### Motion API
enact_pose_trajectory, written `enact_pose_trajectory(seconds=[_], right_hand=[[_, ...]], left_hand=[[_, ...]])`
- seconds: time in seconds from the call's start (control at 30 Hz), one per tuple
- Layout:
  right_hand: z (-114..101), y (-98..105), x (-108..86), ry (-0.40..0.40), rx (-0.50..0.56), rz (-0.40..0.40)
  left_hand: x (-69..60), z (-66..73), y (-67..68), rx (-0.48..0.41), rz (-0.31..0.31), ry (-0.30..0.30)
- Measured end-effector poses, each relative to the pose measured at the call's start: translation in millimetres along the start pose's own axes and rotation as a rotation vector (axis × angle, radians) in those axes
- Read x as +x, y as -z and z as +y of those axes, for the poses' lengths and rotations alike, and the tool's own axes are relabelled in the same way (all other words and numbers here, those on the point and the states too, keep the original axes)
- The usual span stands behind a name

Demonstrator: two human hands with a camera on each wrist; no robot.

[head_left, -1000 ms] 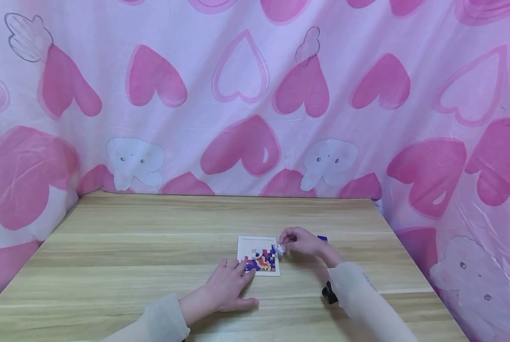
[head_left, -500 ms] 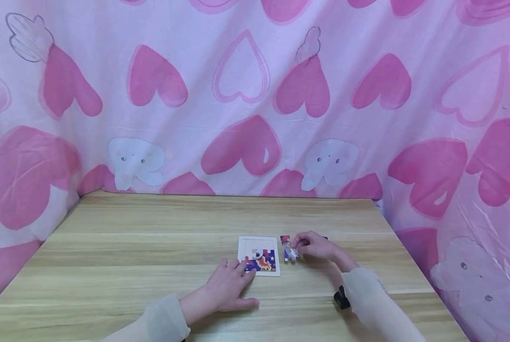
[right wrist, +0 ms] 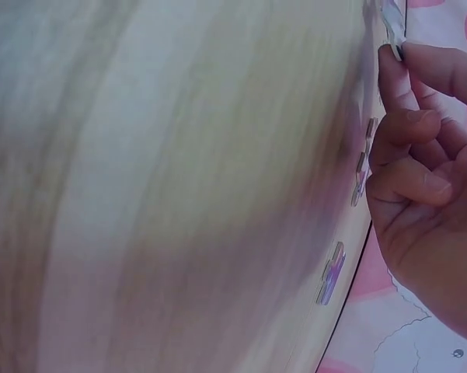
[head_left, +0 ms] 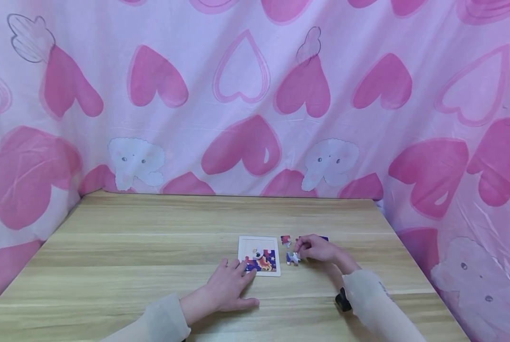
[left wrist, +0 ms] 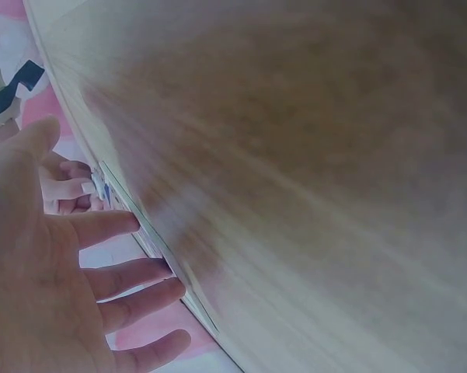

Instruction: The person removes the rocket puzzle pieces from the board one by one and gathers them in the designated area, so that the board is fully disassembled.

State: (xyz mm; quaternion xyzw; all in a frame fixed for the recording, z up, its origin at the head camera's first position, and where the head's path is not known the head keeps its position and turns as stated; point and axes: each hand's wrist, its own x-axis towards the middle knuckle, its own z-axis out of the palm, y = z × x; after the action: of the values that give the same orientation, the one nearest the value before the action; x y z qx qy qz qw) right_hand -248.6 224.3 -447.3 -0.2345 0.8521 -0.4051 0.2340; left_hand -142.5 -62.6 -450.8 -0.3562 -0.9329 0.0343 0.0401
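A square puzzle tray (head_left: 259, 273) with a pale rim lies on the table, its lower part filled with purple, red and yellow pieces. My left hand (head_left: 229, 287) rests with spread fingers on the tray's lower left edge; the left wrist view shows the same hand (left wrist: 70, 272) with its fingertips along the rim. To the right of the tray, my right hand (head_left: 321, 248) pinches a white and purple piece (head_left: 293, 258) between thumb and forefinger. In the right wrist view that piece (right wrist: 393, 27) stands at the fingertips, the other fingers of the hand (right wrist: 435, 179) curled.
A red and white loose piece (head_left: 285, 241) lies just right of the tray. Behind my right hand, purple pieces (head_left: 324, 238) are partly hidden. Two loose pieces show in the right wrist view, one nearer (right wrist: 331, 273). A pink heart-patterned curtain (head_left: 242, 142) stands behind the table.
My right hand has moved away from the tray's right edge, rightward, with the white and purple piece. The loose red and white piece has come into view. My left hand stays put.
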Motion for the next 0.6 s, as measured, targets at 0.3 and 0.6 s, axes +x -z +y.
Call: enact_pose_trajectory(seconds=[0.3,0.6], right_hand=[[-1.2,-1.6,1.3,0.020,-0.047,0.038],[-10.6,-12.0,8.3,0.049,-0.054,0.093]], left_hand=[[-0.8,0.4,0.8,-0.003,-0.010,0.003],[-0.5,0.3,-0.1,0.005,-0.005,0.003]])
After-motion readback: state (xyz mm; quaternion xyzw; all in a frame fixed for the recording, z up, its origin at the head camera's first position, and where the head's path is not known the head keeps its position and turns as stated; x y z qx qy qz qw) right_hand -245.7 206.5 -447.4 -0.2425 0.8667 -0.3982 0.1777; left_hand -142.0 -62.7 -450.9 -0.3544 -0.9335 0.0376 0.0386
